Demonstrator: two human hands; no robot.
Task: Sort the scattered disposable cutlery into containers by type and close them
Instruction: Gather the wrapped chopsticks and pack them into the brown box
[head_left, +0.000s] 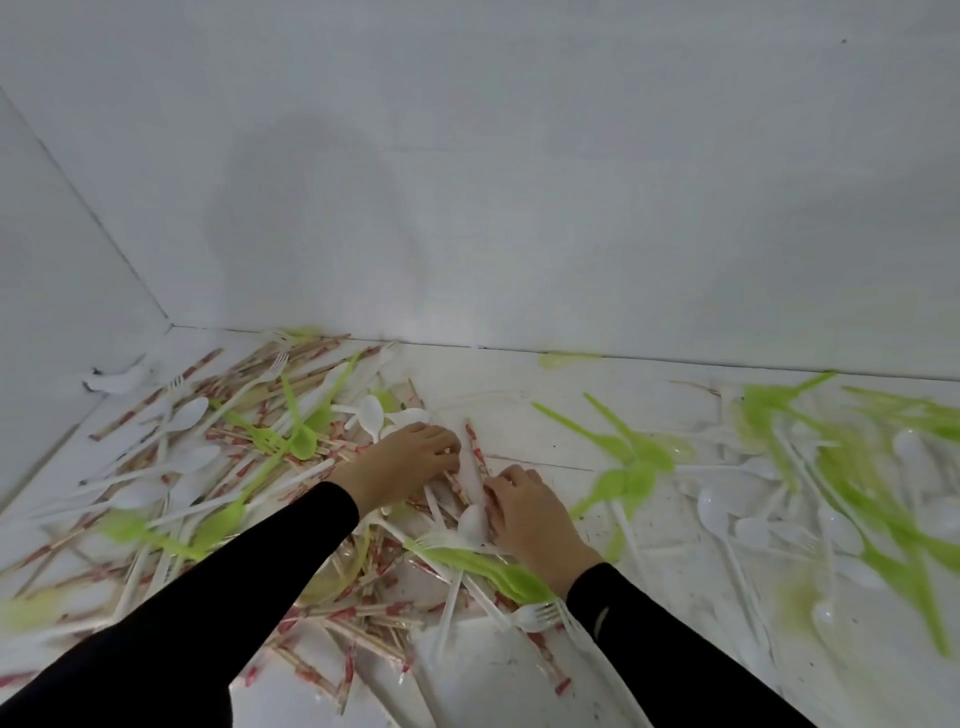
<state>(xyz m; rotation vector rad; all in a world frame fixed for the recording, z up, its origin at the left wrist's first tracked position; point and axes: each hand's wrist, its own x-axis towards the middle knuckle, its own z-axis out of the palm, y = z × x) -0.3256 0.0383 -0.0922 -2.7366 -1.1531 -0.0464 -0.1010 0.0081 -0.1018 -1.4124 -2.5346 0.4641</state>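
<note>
1. Most of the unsorted heap lies left of the left fingers. There wrapped chopsticks (249, 431), white spoons (187, 415) and green spoons (301, 441) cross over one another.
2. The left hand (400, 460) has its fingers (441, 441) curled narrow round a few wrapped chopsticks.
3. Between the two sets of fingers a single chopstick (475, 447) lies on the white surface (519, 410).
4. The right hand (524, 512) bends its fingers (498, 486) down onto chopstick ends, with a white spoon (472, 522) just beneath. I cannot tell whether they pinch anything.
5. Well right of those fingers spreads blurred green and white cutlery (831, 467), still mixed.
6. No container shows. The task looks barely begun: a chopstick bundle is being gathered, and all the sorting and closing remains.
</note>
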